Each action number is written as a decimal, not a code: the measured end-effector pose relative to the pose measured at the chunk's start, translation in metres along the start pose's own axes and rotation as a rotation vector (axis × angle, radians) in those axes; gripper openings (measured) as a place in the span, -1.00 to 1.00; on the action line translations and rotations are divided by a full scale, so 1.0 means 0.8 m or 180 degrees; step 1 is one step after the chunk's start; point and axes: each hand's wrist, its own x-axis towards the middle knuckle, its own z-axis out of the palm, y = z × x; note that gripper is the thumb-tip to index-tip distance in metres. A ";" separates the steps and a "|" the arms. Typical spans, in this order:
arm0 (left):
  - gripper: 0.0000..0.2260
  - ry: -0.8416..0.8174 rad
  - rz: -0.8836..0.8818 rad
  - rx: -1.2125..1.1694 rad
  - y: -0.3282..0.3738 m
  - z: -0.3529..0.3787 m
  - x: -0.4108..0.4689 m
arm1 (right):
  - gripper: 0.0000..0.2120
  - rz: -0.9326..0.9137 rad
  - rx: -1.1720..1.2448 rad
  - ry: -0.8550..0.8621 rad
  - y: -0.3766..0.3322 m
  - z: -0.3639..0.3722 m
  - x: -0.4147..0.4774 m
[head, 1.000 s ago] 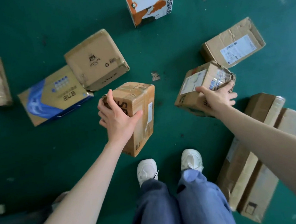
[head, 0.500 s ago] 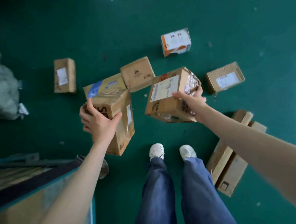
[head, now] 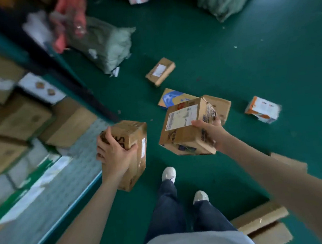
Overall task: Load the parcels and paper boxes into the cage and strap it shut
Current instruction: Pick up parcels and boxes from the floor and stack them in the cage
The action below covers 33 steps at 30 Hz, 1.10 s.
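Two boxes up off the floor: left hand (head: 114,154) clamped over the tall box (head: 133,144), right hand (head: 210,131) gripping the labelled box (head: 184,127); I'd set them flat in the cage (head: 80,194) on my left, heavier first.

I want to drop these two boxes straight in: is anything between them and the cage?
Nothing visible blocks the way. The left hand holds one box beside the cage, the right hand holds another box; only bare floor between.
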 end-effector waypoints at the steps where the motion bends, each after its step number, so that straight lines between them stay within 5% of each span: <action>1: -0.05 0.0043 -0.0111 -0.0034 -0.009 -0.010 -0.005 | 0.45 -0.0043 -0.0093 -0.0090 -0.006 0.014 -0.008; 13: -0.03 0.0898 -0.1699 -0.0408 -0.192 -0.155 -0.062 | 0.26 -0.0277 -0.1130 -0.1251 -0.018 0.268 -0.101; 16: -0.03 0.1017 -0.1952 -0.0380 -0.250 -0.186 -0.072 | 0.08 -0.0309 -0.1172 -0.1558 -0.004 0.335 -0.126; 23: -0.01 0.1105 -0.2309 -0.0446 -0.372 -0.252 -0.074 | 0.19 -0.0499 -0.1438 -0.1737 0.031 0.486 -0.175; 28: -0.01 0.1217 -0.2361 -0.0654 -0.447 -0.305 -0.056 | -0.19 -0.0666 -0.1273 -0.1885 0.046 0.584 -0.197; 33: -0.02 0.1497 -0.2323 -0.0850 -0.499 -0.364 -0.030 | 0.12 -0.0777 -0.1252 -0.2130 0.038 0.675 -0.221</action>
